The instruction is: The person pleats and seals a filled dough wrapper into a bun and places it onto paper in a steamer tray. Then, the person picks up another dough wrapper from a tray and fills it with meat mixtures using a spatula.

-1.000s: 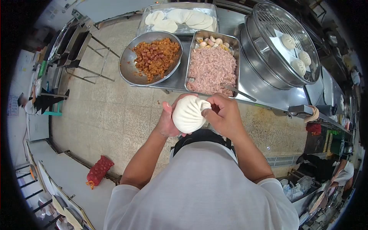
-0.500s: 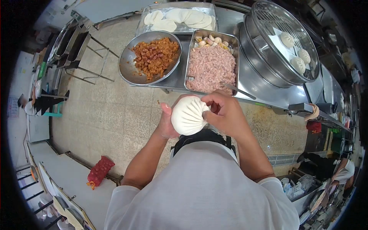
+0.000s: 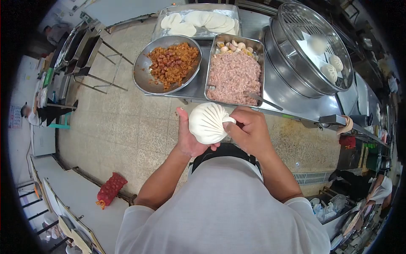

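Observation:
A white pleated bun is held up in front of my chest, its folds running together toward the right side. My left hand cradles it from the left and below, thumb stretched up along its side and fingertips showing beneath. My right hand pinches the gathered dough tip between thumb and forefinger. Just beyond my hands stands a rectangular metal pan of pink minced meat, with a metal spatula stuck in it. Left of that is a metal bowl of reddish-brown filling.
Flat dough rounds lie on a metal tray at the back. On the right, a round steamer holds several pleated buns. A red mesh sack lies at lower left. Other people are around the room's edges.
The bun has tilted and risen slightly in my hands. My left thumb now points more upright, and fingertips show under the bun. My right hand still pinches the dough tip.

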Demonstrator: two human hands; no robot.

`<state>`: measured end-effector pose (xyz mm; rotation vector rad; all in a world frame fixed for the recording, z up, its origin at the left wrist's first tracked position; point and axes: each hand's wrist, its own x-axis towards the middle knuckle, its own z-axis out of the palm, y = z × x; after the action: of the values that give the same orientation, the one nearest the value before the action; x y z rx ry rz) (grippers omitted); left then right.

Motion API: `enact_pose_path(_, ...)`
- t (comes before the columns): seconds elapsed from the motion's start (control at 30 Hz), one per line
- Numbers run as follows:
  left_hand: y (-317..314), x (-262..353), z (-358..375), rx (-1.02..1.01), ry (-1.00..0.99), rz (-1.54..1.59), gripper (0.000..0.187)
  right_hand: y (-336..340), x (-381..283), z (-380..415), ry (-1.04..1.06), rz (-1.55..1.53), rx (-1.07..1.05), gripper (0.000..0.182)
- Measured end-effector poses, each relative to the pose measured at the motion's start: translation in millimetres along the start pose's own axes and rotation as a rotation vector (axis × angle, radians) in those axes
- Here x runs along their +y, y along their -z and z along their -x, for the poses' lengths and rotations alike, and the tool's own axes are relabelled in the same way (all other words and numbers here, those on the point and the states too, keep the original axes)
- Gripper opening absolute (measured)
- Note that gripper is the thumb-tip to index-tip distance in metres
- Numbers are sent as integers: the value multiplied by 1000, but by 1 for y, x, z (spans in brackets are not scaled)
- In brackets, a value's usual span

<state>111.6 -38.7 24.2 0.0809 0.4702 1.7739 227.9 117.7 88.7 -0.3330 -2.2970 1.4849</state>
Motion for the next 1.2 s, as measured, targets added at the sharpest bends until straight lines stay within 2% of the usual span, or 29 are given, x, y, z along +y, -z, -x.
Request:
enact_pose_path(0.03, -5, 0, 0, 60, -52, -45, 112, 0, -2, 0, 1, 0, 0, 10)
enact_pose_path(0.1, -11, 0, -2, 45, -84, -1, 114, 1, -8, -1, -61, -3, 68, 17)
enact_pose_path(0.2, -11, 0, -3, 26, -120, 23, 116, 5, -10, -2, -67, -4, 21, 22)
enact_pose_path(0.37, -11, -3, -5, 23, -175, -5, 113, 0, -1, 1, -66, -103, 42, 24)
enact_pose_path(0.47, -7, -4, -6, -67, -186, 44, 114, -5, 1, 1, -66, -170, 74, 24)
enact_pose_path(0.53, -8, -5, -6, 32, -218, -173, 111, -8, 4, 2, -82, -209, 80, 24)
enact_pose_path(0.57, -6, -4, -7, 31, -217, -175, 111, -8, 6, 3, -149, -242, 55, 23)
enact_pose_path(0.63, 1, 1, -6, 81, -171, -484, 115, -7, 8, 3, -216, -278, 32, 21)
enact_pose_path(0.7, 5, 11, -6, 68, -150, -538, 115, -2, 10, 1, -392, -213, -134, 13)
enact_pose_path(0.73, 5, 14, -5, 53, -126, -589, 115, 2, 9, -2, -392, -219, -131, 13)
enact_pose_path(0.8, 0, 12, -7, 70, -150, -571, 114, 15, 6, -11, 14, 60, -233, 9)
enact_pose_path(0.83, -3, 12, -9, 87, -182, -548, 113, 19, 6, -16, 15, 60, -229, 9)
enact_pose_path(0.87, 1, 15, -8, 85, -182, -551, 113, 22, 6, -21, 205, 221, -268, 12)
enact_pose_path(0.9, 8, 21, -6, 20, -47, -429, 113, 24, 4, -23, 395, 382, -306, 15)
enact_pose_path(0.93, 13, 24, -4, -44, 86, -306, 112, 26, 0, -24, 398, 381, -307, 15)
enact_pose_path(0.97, 18, 25, -5, -42, 81, -306, 112, 27, -5, -25, 436, 465, -315, 15)
enact_pose_path(1.03, 19, 27, -4, 2, 212, -212, 112, 23, -9, -23, 480, 545, -328, 16)
enact_pose_path(1.1, 18, 28, -1, -10, 181, -216, 108, 13, -9, -21, 428, 473, -138, 15)
enact_pose_path(1.17, 15, 25, 1, -19, 151, -217, 104, 4, -4, -26, 376, 370, -143, 14)
enact_pose_path(1.2, 13, 19, -1, 40, 27, -239, 108, -1, -1, -27, 314, 270, -140, 14)
